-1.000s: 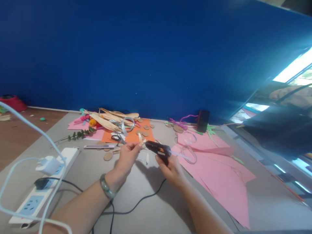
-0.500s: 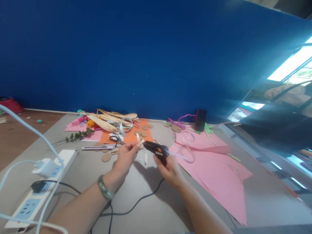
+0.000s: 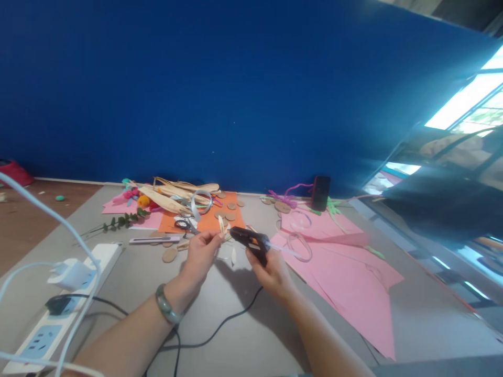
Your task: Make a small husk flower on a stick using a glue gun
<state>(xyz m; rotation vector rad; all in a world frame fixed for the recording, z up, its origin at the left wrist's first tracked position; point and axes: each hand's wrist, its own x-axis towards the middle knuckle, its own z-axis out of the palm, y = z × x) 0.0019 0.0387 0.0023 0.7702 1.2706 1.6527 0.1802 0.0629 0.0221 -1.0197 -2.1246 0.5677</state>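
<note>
My left hand [image 3: 200, 255] pinches a small pale petal-shaped piece [image 3: 222, 225] and holds it upright above the grey table [image 3: 129, 272]. A green bangle sits on that wrist. My right hand [image 3: 271, 272] grips a black and orange glue gun [image 3: 251, 241], its nozzle pointing left at the base of the petal piece. A clear glue stick juts out of the gun's back to the right. The gun's black cord [image 3: 220, 330] trails over the table toward me. Another pale petal [image 3: 233, 256] lies on the table just below the nozzle.
A white power strip [image 3: 58, 303] with a white charger and a black plug lies at the left. Scissors [image 3: 184, 225], a craft knife [image 3: 153, 240], brown discs, dried husks and pompoms crowd an orange sheet [image 3: 208, 220]. Pink paper sheets [image 3: 349, 272] spread at the right. A blue wall stands behind.
Both hands keep their grip with the nozzle at the petal. The view has drifted slightly, shifting everything a little left and up.
</note>
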